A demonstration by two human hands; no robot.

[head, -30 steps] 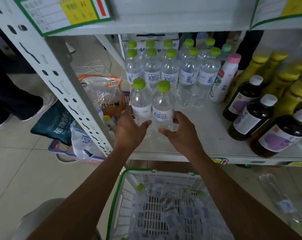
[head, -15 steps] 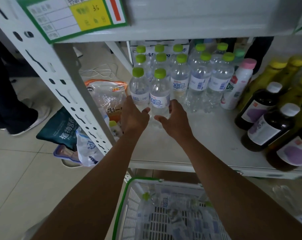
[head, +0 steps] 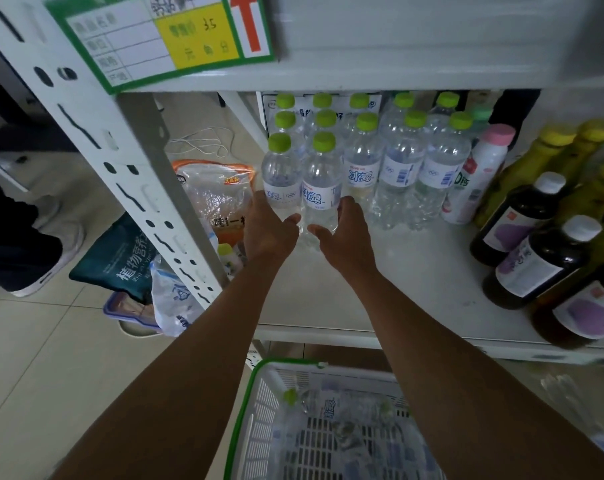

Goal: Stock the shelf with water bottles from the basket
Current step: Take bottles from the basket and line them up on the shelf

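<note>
Two clear water bottles with green caps stand side by side on the white shelf (head: 415, 271), at the front of several like bottles (head: 402, 168). My left hand (head: 267, 230) grips the base of the left bottle (head: 281, 181). My right hand (head: 344, 233) grips the base of the right bottle (head: 321, 188). Both bottles are upright and close to the rows behind. Below the shelf stands the white basket with a green rim (head: 259, 372), with more water bottles (head: 328, 407) lying in it.
Dark brown bottles with white caps (head: 529, 268) and yellow-capped bottles (head: 553, 147) crowd the shelf's right side. A pink-capped white bottle (head: 480, 171) stands beside the water rows. The perforated white shelf post (head: 127, 174) rises at the left, with bags (head: 217, 192) on the floor behind it.
Both hands have pushed the two bottles away from the shelf's front edge, back against the rows of like bottles.
</note>
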